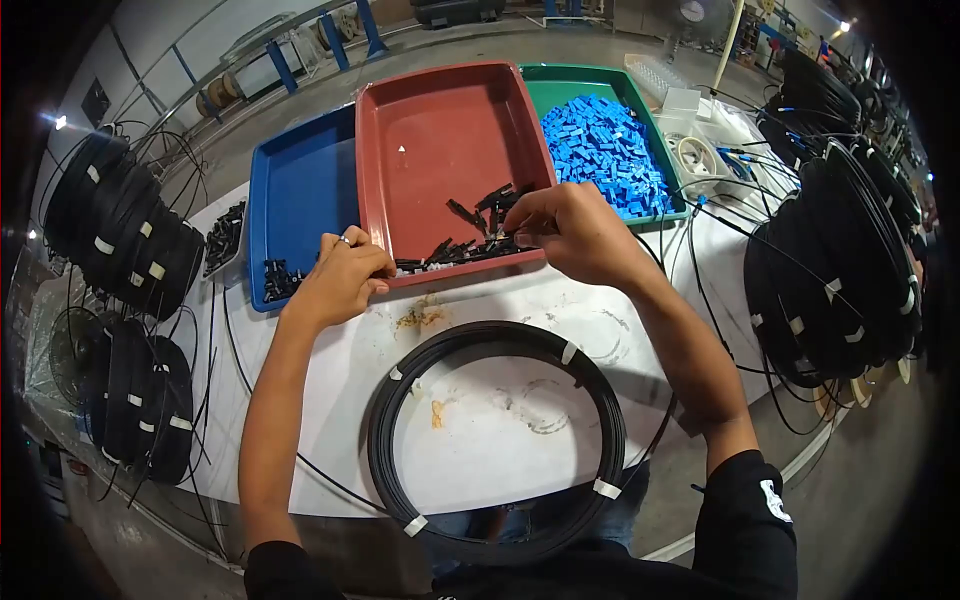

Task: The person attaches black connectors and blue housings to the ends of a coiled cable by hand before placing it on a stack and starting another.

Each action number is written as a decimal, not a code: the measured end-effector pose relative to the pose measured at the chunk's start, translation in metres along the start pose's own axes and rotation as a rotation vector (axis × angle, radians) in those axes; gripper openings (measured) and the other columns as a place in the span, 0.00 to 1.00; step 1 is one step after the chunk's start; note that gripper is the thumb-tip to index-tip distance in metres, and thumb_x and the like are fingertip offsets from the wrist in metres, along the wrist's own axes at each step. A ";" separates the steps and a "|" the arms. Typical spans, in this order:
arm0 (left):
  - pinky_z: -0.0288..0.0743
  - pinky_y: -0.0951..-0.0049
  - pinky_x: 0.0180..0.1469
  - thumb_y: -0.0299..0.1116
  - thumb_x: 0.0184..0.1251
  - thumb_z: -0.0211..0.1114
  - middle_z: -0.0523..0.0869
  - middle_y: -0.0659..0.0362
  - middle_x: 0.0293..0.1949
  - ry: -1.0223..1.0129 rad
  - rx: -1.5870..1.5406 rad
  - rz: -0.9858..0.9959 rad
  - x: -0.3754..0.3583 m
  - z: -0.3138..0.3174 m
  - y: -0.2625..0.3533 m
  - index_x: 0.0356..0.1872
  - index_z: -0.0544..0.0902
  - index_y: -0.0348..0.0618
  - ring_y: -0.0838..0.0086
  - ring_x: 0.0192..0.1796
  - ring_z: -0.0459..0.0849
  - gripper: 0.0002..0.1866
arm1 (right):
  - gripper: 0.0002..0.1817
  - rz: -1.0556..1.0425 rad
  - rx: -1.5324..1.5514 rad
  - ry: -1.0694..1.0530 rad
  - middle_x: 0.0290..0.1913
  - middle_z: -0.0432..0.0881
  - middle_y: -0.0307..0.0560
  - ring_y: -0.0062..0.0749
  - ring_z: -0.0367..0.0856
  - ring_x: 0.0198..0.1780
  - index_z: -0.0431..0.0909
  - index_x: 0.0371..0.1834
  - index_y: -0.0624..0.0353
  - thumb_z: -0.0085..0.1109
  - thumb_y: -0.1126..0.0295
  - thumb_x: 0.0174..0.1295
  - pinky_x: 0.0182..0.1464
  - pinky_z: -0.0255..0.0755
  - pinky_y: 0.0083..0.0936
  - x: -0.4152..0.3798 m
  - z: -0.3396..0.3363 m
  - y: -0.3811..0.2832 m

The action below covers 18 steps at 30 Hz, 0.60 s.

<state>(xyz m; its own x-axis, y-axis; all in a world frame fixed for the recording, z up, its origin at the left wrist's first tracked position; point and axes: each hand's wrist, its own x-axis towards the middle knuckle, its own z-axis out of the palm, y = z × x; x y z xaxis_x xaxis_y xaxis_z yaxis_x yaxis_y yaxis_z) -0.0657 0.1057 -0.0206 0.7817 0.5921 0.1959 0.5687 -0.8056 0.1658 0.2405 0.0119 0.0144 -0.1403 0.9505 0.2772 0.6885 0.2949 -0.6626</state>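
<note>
My right hand (578, 232) reaches into the front right of the red tray (450, 120). Its fingers are pinched together among small black plastic parts (490, 215), and what lies between the fingertips is hidden. At the tray's front left corner is my left hand (345, 278), a ring on one finger. Its fingers are curled closed beside the rim, and I cannot make out what they hold. More black parts lie along the tray's front wall. Nearer to me, a coil of black cable (385, 415), bound with white tape, rests at the front of the white table (480, 400).
A blue tray (305, 190) holds a few black parts; a green tray (590, 75) holds many blue connector pieces (605, 155). Stacked black cable coils stand left (130, 225) and right (830, 270). Loose cables cross the table on both sides.
</note>
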 end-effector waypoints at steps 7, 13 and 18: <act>0.60 0.65 0.53 0.22 0.48 0.75 0.86 0.62 0.31 0.133 -0.215 -0.048 -0.002 0.014 -0.014 0.28 0.87 0.42 0.68 0.41 0.77 0.06 | 0.09 -0.014 0.094 0.030 0.37 0.90 0.50 0.29 0.89 0.41 0.87 0.42 0.64 0.67 0.81 0.59 0.45 0.80 0.26 0.003 -0.001 0.004; 0.75 0.77 0.45 0.21 0.58 0.72 0.89 0.58 0.36 0.365 -0.708 -0.171 -0.005 0.019 -0.008 0.32 0.87 0.39 0.79 0.36 0.80 0.03 | 0.10 -0.017 0.202 0.065 0.38 0.89 0.47 0.26 0.88 0.42 0.86 0.44 0.65 0.66 0.83 0.59 0.47 0.80 0.23 -0.001 -0.003 -0.004; 0.77 0.81 0.43 0.21 0.66 0.68 0.86 0.60 0.39 0.660 -1.351 -0.025 0.005 0.023 0.029 0.41 0.85 0.39 0.80 0.38 0.82 0.05 | 0.10 -0.192 0.504 0.121 0.36 0.89 0.47 0.30 0.89 0.41 0.86 0.42 0.66 0.62 0.86 0.58 0.45 0.80 0.25 -0.008 0.013 -0.015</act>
<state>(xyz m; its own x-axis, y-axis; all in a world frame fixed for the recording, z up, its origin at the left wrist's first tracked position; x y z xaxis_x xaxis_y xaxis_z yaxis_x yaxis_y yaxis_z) -0.0397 0.0845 -0.0371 0.3134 0.8033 0.5064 -0.3658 -0.3900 0.8450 0.2218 0.0008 0.0130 -0.1260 0.8659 0.4840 0.2284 0.5002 -0.8353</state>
